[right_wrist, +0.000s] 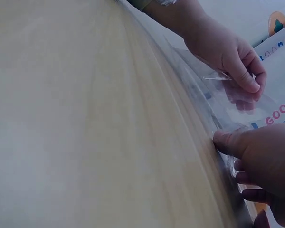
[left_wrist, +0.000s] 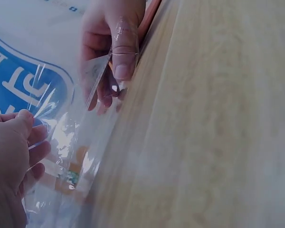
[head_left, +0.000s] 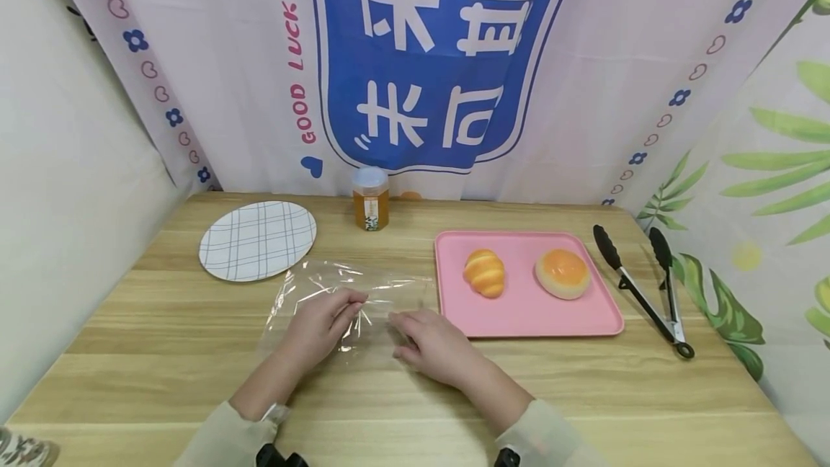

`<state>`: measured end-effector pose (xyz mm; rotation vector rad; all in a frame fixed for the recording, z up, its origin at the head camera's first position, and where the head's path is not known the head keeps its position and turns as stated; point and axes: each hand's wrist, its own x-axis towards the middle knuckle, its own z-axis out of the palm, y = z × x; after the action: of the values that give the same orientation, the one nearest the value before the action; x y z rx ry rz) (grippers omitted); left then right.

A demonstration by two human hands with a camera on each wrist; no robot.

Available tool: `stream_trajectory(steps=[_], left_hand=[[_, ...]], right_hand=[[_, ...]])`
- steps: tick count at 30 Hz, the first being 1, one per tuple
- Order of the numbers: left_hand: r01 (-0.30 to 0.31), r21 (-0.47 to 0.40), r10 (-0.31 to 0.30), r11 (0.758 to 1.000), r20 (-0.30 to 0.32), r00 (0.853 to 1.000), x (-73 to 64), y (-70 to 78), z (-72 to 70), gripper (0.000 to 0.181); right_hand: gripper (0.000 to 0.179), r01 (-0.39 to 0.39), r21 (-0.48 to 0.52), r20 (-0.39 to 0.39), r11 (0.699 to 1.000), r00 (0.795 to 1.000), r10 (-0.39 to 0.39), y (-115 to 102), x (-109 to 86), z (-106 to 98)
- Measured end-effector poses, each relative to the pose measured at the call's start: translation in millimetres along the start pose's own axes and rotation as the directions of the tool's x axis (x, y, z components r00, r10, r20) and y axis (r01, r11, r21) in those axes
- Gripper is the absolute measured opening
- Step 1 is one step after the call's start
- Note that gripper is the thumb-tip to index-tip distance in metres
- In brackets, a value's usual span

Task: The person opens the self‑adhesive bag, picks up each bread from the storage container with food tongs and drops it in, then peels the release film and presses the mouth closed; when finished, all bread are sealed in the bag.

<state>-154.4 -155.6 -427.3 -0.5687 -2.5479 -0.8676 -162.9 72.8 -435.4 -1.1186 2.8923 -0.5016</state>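
A clear plastic bag lies on the wooden table, its near part lifted between both hands. My left hand pinches the bag's upper film between thumb and fingertips; in the left wrist view this hand holds the film up. At the bag's right side, my right hand holds its edge with thumb and fingers. Shiny film covers part of the right thumb in the left wrist view. From the right wrist, both the left hand and the right hand appear along the bag.
Right of the hands sits a pink tray bearing a croissant and a round bun. Black-tipped tongs lie beyond it. Behind the bag are a checked plate and an amber jar. A patterned cylinder stands front left.
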Motion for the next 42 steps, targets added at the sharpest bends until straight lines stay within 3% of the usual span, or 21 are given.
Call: stream_trajectory(steps=[12,21,24,32,37,42], left_hand=[[-0.107,0.023,0.107,0.994,-0.007,0.994,0.6,10.1,-9.0,0.014],[0.018,-0.017,-0.018,1.000,-0.043,0.999,-1.3,7.4,-6.2,0.014],[0.028,-0.035,-0.030,0.999,-0.057,0.998,-1.9,4.4,-3.5,0.013],[0.080,-0.069,-0.083,0.994,-0.049,0.995,-1.7,1.0,1.6,0.013],[0.133,-0.068,-0.135,0.989,-0.038,0.990,-1.1,1.3,2.3,0.015],[0.153,-0.069,-0.156,0.986,-0.040,0.987,0.5,1.1,3.3,0.016]], right_hand=[[0.068,-0.062,-0.022,0.061,0.998,0.996,0.063,-1,6.0,-3],[0.075,-0.102,0.040,0.071,0.994,0.992,0.099,0,3.8,-6],[0.071,-0.108,0.061,0.062,0.992,0.993,0.105,1,2.0,-9],[0.051,-0.090,0.096,-0.062,0.991,0.993,0.096,10,-11.4,-28],[0.048,-0.162,0.167,-0.109,0.973,0.977,0.181,28,-28.3,-47],[0.050,-0.248,0.177,-0.164,0.952,0.947,0.277,57,-48.2,-67]])
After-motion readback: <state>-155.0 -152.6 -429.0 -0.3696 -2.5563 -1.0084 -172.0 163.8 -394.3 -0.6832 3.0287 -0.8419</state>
